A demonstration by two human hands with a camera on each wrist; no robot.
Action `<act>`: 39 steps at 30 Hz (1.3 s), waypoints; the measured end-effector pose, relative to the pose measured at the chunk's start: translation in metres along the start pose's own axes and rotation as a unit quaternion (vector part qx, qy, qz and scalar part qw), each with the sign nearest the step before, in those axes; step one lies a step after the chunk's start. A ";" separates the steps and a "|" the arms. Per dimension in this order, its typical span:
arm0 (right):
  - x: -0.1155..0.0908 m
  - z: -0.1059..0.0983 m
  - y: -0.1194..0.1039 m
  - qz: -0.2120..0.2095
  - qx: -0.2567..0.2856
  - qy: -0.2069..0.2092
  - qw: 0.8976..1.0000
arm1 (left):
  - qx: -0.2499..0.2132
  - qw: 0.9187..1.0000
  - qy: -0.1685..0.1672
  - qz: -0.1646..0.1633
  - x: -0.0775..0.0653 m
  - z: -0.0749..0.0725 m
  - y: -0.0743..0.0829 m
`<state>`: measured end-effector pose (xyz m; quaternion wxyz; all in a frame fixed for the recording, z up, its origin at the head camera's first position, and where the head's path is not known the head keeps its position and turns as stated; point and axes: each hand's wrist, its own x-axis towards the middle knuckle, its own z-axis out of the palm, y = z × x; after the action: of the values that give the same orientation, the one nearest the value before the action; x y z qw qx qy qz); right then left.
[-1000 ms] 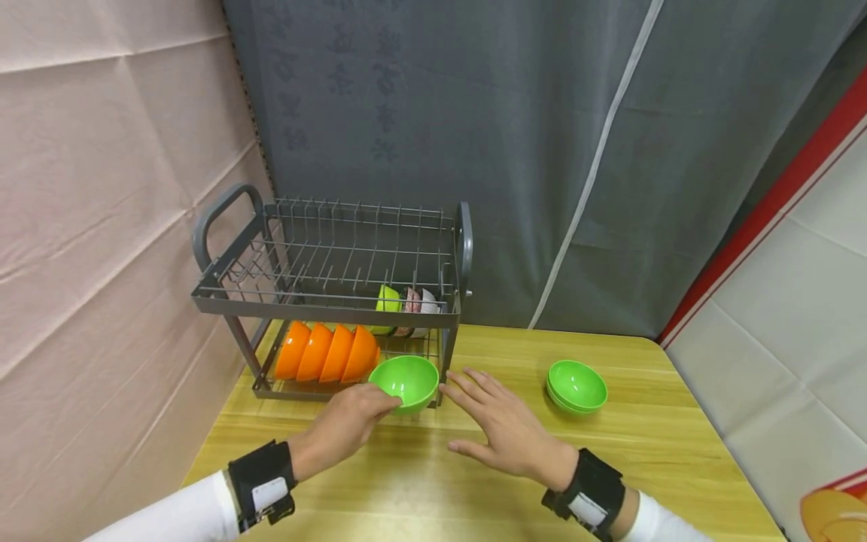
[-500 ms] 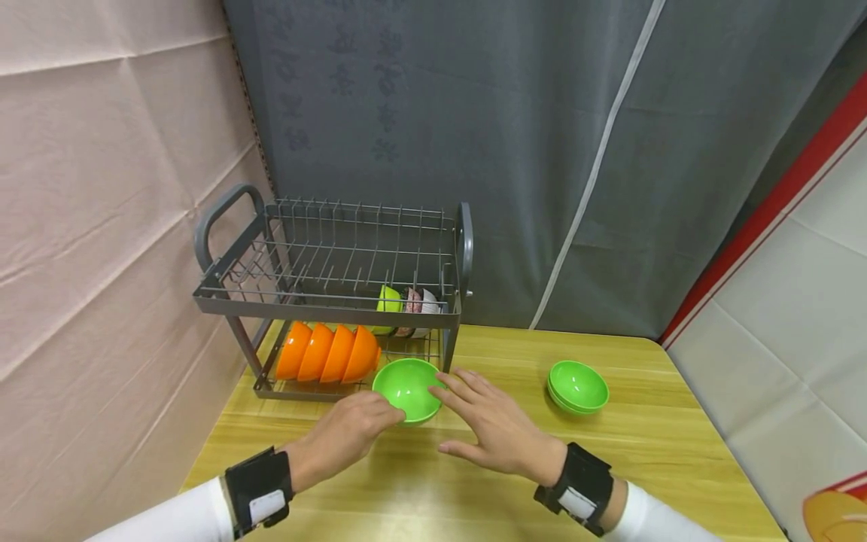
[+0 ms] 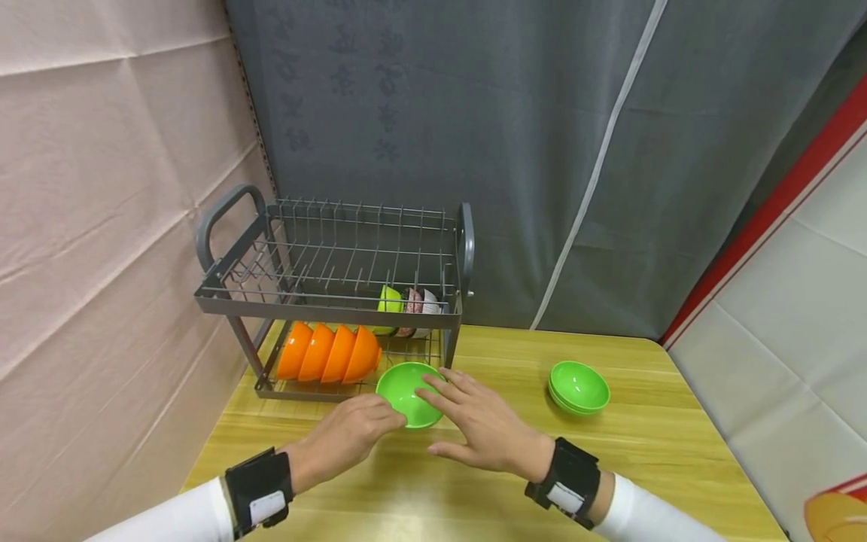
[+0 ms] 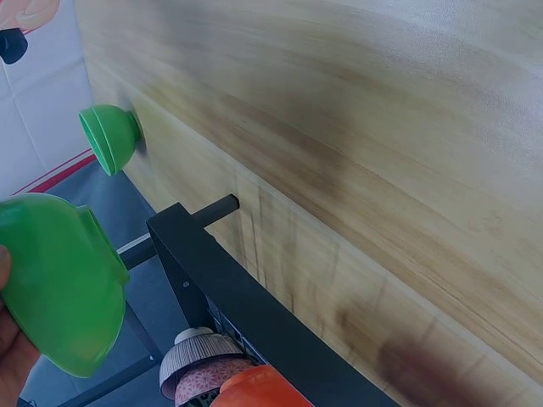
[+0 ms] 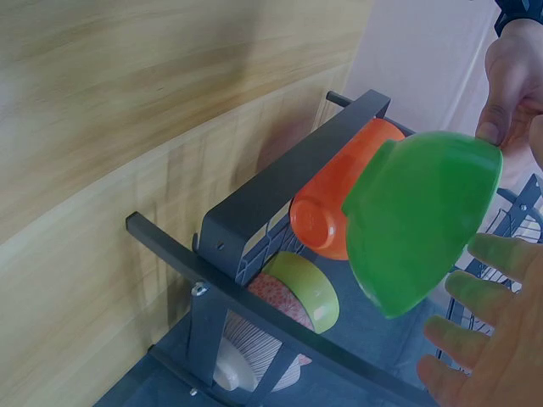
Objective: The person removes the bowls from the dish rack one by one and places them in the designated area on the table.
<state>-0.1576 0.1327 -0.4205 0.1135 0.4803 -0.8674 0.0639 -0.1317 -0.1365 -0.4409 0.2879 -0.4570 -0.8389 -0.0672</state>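
The left hand [image 3: 347, 430] pinches the rim of the green bowl [image 3: 398, 387] above the table [image 3: 650, 467] before the dish rack [image 3: 332, 309], apparently leaving the opposite rim accessible to the right hand [image 3: 484, 429], whose fingers extend, spread, alongside; contact is indeterminable.

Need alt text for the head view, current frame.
A person's left hand grips a green bowl by its rim in front of a two-tier dish rack, the right hand open at the bowl's other side. Four orange bowls line the rack's lower shelf; stacked green bowls sit at right on a wooden table.
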 end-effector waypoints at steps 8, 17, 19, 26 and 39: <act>0.006 0.000 -0.006 -0.006 0.005 -0.021 1.000 | 0.007 1.000 0.001 0.010 0.001 -0.001 0.001; 0.009 0.003 -0.007 -0.026 -0.018 -0.024 0.999 | 0.006 1.000 0.015 0.026 0.001 0.000 -0.001; 0.009 0.004 -0.007 -0.026 -0.022 -0.025 0.999 | 0.006 0.999 0.017 0.028 0.001 0.000 -0.001; 0.014 0.009 -0.010 -0.053 -0.032 0.023 0.998 | 0.000 0.999 0.024 0.033 0.000 -0.001 -0.002; 0.012 0.015 -0.011 -0.106 -0.063 0.052 0.991 | -0.009 0.998 0.010 0.057 -0.001 -0.001 -0.004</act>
<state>-0.1566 0.1142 -0.4322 0.1947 0.5571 -0.8070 0.0219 -0.1336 -0.1395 -0.4396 0.2957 -0.5063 -0.8076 -0.0631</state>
